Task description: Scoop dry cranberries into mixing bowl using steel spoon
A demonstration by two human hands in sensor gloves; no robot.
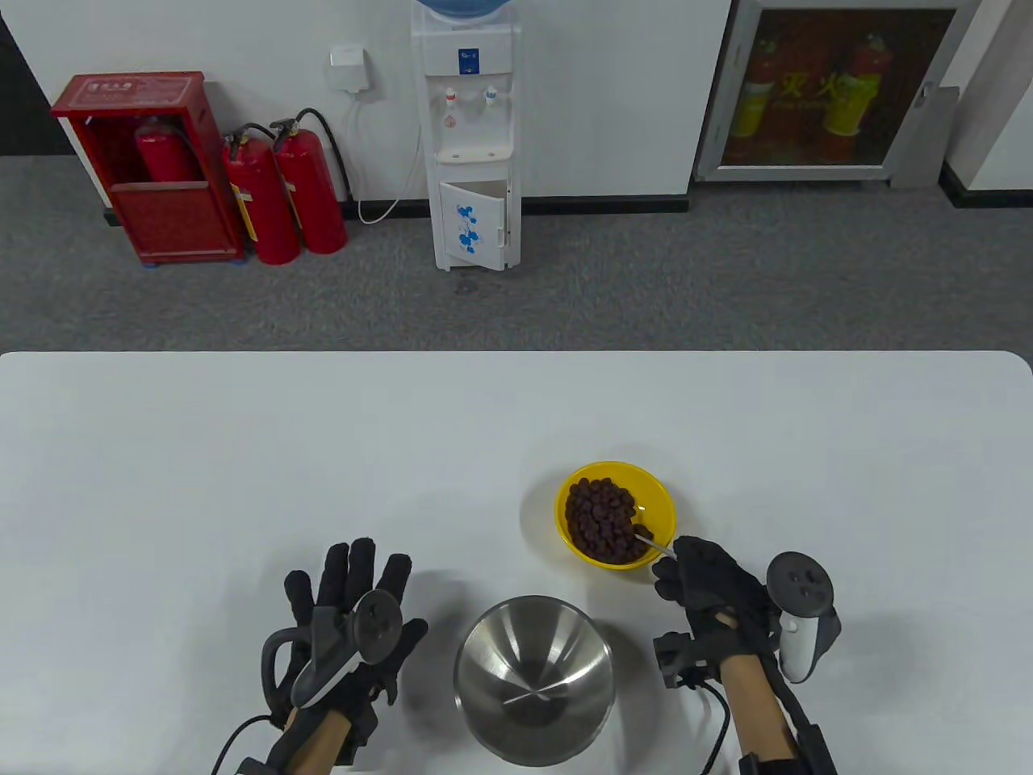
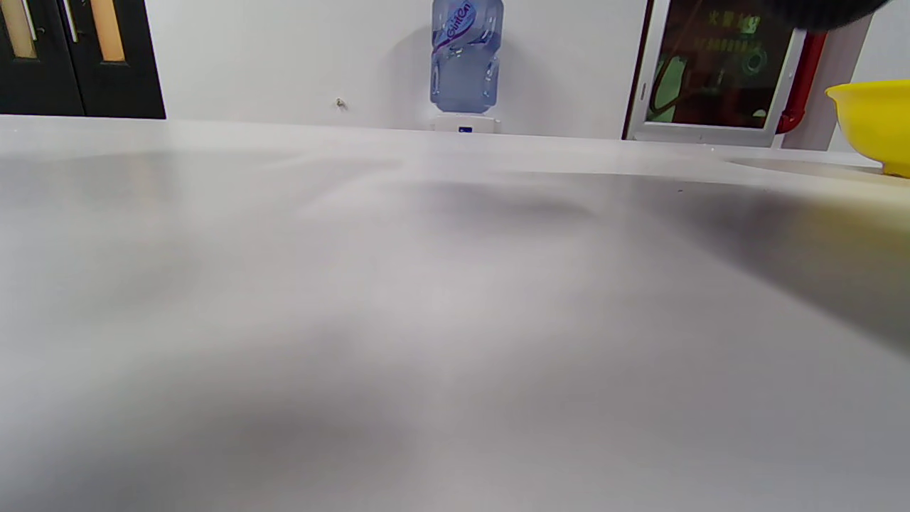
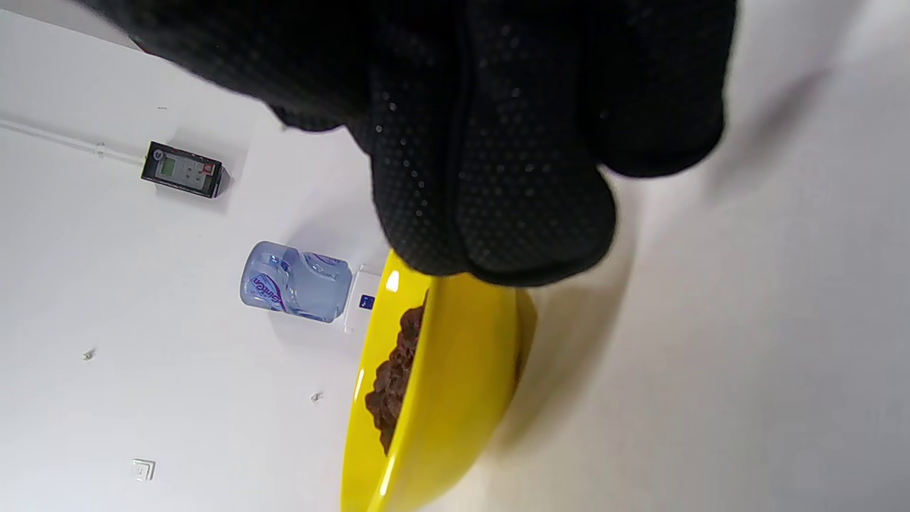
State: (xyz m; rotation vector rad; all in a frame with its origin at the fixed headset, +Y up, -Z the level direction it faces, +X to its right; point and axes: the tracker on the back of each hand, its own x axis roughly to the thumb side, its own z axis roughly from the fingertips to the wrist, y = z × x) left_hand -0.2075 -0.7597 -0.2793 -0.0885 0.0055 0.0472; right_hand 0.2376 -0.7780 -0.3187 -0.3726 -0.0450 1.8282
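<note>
A yellow bowl holds a heap of dark dry cranberries at the table's right centre. A steel spoon lies with its tip in the cranberries and its handle over the bowl's near rim. My right hand pinches the spoon's handle just outside that rim. The steel mixing bowl stands empty near the front edge, between my hands. My left hand rests flat on the table, fingers spread, left of the mixing bowl. The right wrist view shows my fingers above the yellow bowl.
The white table stretches far back and left. The yellow bowl's edge shows at the right of the left wrist view. Beyond the table are a water dispenser and red fire extinguishers.
</note>
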